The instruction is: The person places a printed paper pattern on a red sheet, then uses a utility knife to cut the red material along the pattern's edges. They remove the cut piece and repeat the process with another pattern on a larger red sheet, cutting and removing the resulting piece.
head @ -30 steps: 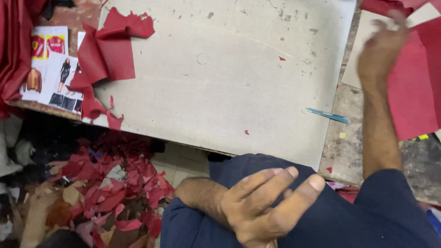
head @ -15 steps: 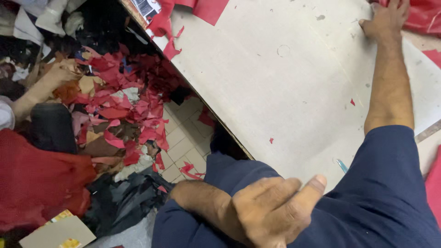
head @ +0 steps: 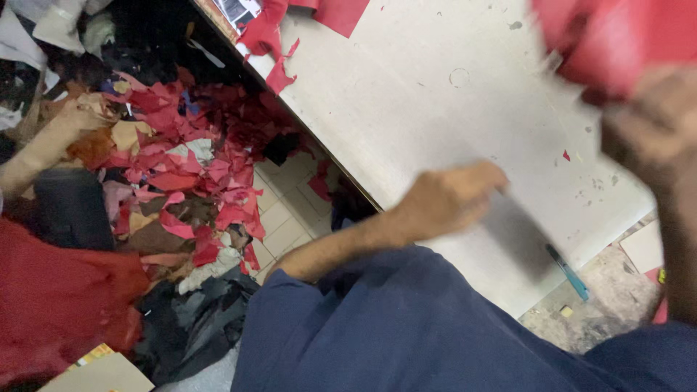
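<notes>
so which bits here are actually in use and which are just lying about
In use:
- red sheet, at the blurred right hand
- pale work board, left hand at its edge

Lying about:
- red scraps on the floor
- teal pen
- red offcuts at the board's top

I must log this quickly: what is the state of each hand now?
Left hand: loosely curled, holding nothing, resting at the edge of the board.
Right hand: blurred, at a red sheet; the grip cannot be told.

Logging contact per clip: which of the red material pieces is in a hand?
The large blurred red sheet at top right, at the right hand. The other red pieces lie on the board's far corner or the floor, untouched.
</notes>
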Available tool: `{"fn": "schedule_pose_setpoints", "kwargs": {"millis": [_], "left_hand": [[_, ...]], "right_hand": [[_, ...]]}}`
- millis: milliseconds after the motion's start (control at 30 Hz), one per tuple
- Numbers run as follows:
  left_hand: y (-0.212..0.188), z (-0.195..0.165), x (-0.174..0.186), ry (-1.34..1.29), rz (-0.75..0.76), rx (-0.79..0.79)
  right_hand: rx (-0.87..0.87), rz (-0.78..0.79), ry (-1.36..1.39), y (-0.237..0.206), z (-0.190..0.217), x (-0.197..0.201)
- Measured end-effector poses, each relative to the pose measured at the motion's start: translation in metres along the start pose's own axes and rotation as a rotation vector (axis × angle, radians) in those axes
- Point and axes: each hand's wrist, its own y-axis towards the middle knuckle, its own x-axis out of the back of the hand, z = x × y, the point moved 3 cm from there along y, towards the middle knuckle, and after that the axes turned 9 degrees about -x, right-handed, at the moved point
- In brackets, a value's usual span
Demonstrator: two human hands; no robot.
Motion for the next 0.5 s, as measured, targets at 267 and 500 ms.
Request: {"fn": "schedule_pose_setpoints", "kwargs": {"millis": [267, 500], "left_hand": [[-0.023, 0.347, 0.168, 1.388, 0.023, 0.409], [0.149, 0.43, 0.271, 1.057, -0.045, 0.153]], "right_hand": [[-0.455, 0.419, 0.483, -0.061, 0.179, -0.076], [-1.008, 0.126, 0.402, -0.031, 0.205, -0.103]]}}
